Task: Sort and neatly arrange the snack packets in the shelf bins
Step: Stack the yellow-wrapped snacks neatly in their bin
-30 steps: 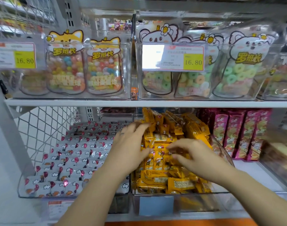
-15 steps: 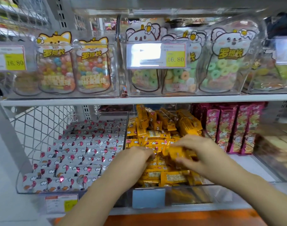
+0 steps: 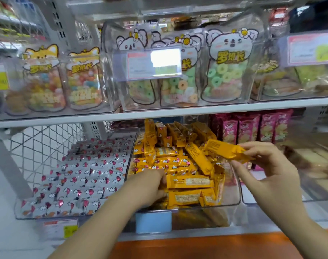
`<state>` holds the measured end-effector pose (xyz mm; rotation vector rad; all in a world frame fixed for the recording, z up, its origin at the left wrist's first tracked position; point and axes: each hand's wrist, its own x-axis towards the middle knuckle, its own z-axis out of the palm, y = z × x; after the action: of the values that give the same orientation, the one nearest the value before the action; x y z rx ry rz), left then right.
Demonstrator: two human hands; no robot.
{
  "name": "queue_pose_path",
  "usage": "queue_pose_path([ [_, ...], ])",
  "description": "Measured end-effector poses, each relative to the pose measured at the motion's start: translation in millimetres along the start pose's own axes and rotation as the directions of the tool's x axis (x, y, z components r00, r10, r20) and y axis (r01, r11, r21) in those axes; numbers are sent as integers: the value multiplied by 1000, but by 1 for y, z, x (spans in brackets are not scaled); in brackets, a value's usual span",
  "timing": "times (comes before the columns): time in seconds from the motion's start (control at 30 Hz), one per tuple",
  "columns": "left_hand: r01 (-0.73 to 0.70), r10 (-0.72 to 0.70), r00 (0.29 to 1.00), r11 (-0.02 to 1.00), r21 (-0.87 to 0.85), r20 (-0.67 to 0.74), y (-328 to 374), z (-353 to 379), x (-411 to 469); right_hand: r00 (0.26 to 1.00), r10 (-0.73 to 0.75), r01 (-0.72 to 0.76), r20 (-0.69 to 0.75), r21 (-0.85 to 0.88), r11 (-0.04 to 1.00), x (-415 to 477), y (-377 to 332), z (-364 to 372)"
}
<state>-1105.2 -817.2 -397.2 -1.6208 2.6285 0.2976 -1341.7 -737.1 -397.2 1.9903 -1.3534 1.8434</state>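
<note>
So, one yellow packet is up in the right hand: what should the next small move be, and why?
Probably lay the yellow packet flat on the front rows of the middle bin. The right hand pinches it above the bin's right side, the front packets already lie flat and stacked, the back packets stand jumbled, and the left hand is down against the front stack.

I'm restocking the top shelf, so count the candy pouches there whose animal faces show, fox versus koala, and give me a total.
Fox-face pouches: 2
Koala-face pouches: 3
Total: 5
</note>
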Motion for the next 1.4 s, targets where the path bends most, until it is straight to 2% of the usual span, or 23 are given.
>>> queue_pose_path([
  [0.07,1,-3,1000,990,-138,-18,1,-2,3,994,-36,50,106,-134,990,-3,11,1],
  [0.13,-10,6,1000,971,-240,-18,7,-2,5,958,-2,80,288,-261,962,-8,26,5],
  [0.23,-27,27,1000,976,-216,-2,19,5,8,877,77,133,474,-395,909,-14,36,7],
  [0.3,-27,26,1000,985,-168,-9,21,8,8,860,125,138,495,-460,877,-13,30,3],
  [0.37,-28,29,1000,987,-160,4,16,5,4,872,138,108,470,-459,882,-11,22,-1],
  [0.5,-67,63,997,989,-133,-36,-5,-13,-9,890,88,88,448,-357,930,-6,4,3],
  [0.57,-101,91,993,987,-128,-77,-15,-22,-15,857,47,114,514,-277,954,-4,-7,15],
  [0.7,-177,125,959,965,-193,-253,-30,-28,-27,751,33,132,660,-199,971,1,-24,48],
  [0.83,-227,70,874,934,-276,-481,-45,-20,-37,621,51,175,782,-202,964,15,-34,93],
  [0.93,-232,6,820,918,-322,-573,-58,-7,-40,471,179,249,864,-325,912,19,-36,124],
  [1.0,-236,8,816,917,-320,-578,-64,0,-42,371,292,312,882,-414,855,16,-32,135],
  [1.07,-246,41,818,926,-286,-573,-69,4,-44,321,370,356,872,-473,806,12,-27,140],
  [1.3,-261,42,830,911,-321,-556,-80,4,-38,348,369,472,862,-501,725,7,-29,155],
  [1.4,-258,41,831,912,-319,-554,-80,6,-36,366,325,509,872,-480,715,4,-28,154],
])
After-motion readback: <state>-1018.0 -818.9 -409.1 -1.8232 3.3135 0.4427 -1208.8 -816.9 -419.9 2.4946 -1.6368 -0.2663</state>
